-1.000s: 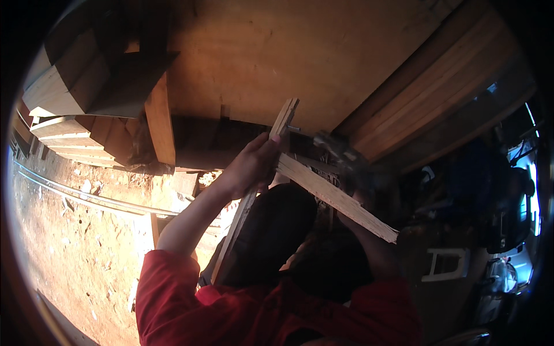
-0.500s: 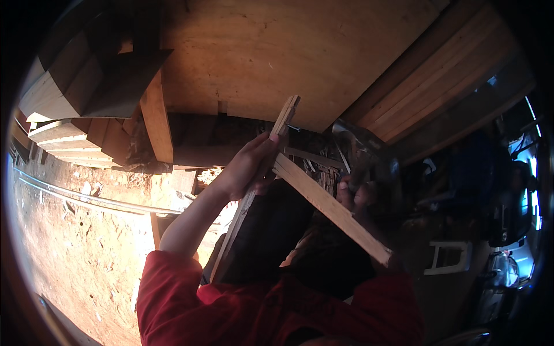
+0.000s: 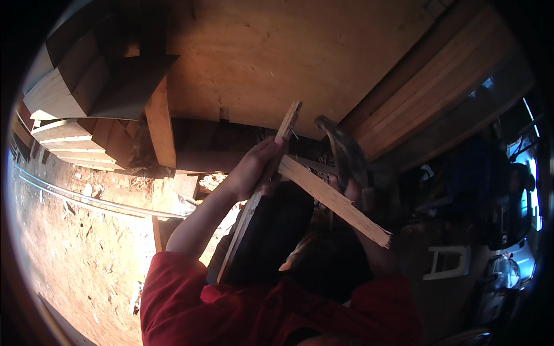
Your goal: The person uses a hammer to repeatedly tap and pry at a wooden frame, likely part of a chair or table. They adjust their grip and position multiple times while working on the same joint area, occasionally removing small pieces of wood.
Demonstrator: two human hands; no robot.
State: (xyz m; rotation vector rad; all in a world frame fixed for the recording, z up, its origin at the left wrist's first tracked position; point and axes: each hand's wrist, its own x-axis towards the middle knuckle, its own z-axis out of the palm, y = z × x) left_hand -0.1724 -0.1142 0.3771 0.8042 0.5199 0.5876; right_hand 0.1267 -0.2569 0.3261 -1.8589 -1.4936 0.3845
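My left hand [image 3: 258, 167] is closed round a long, narrow wooden strip [image 3: 236, 249] that slants upward, its top end above my fingers. A thin nail [image 3: 294, 134] sticks out of the strip's right side near that end. A second, shorter wooden piece [image 3: 334, 199] with a splintered end runs down to the right from beside my left hand; whether it is joined to the strip I cannot tell. My right hand [image 3: 353, 191], dim and partly behind this piece, grips a hammer [image 3: 341, 144]. The hammer's dark, blurred head is raised to the right of the nail, apart from it.
A large wooden board [image 3: 259, 57] stands ahead, with stacked planks [image 3: 433, 86] to its right. Wooden boxes [image 3: 69, 92] and an upright post [image 3: 160, 127] are at left. Sunlit dirt ground [image 3: 75, 248] lies below them. A white frame-like object [image 3: 447, 262] is at lower right.
The hammer has swung left, its head now nearer the wooden strip. The shorter piece's far end has risen slightly. My left hand keeps its hold with little shift.
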